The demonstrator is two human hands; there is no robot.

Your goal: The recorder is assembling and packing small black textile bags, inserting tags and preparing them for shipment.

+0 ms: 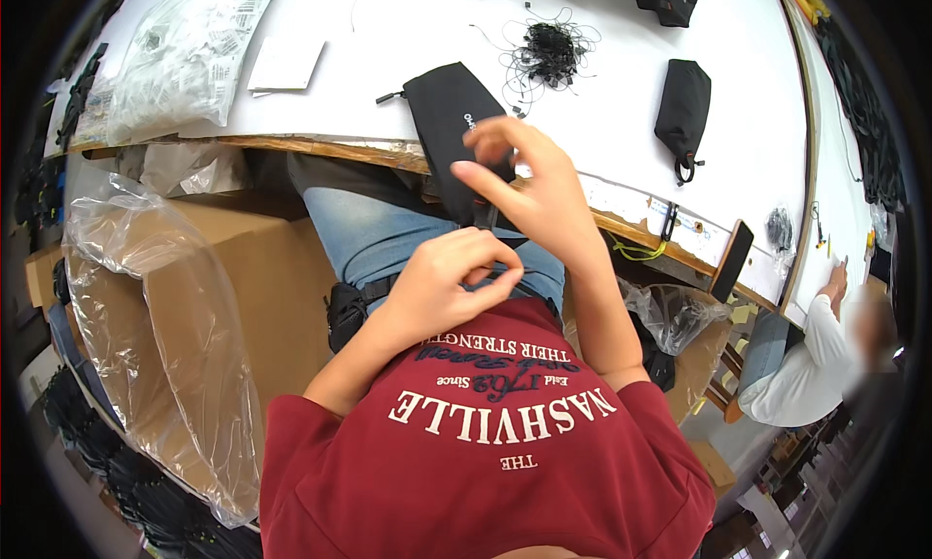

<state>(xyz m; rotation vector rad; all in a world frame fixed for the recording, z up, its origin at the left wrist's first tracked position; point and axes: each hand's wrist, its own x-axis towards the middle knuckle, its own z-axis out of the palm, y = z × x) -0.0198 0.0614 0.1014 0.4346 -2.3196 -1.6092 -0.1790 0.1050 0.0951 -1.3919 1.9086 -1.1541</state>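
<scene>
Matte black pouch [445,107], flat and tapered — laid across the worn wooden edge of the smooth white bench [388,34], near end toward the lap. Right hand [532,182] above, fingers spread and bent; left hand [449,272] below, thumb and forefinger curled close, contents impossible to tell. Beyond — wiry tangle of black cords [551,56].

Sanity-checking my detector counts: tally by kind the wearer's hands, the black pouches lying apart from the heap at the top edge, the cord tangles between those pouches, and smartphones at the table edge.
Hands: 2 (left hand, right hand)
Black pouches: 2
Black cord tangle: 1
Smartphone: 1
Total: 6
</scene>
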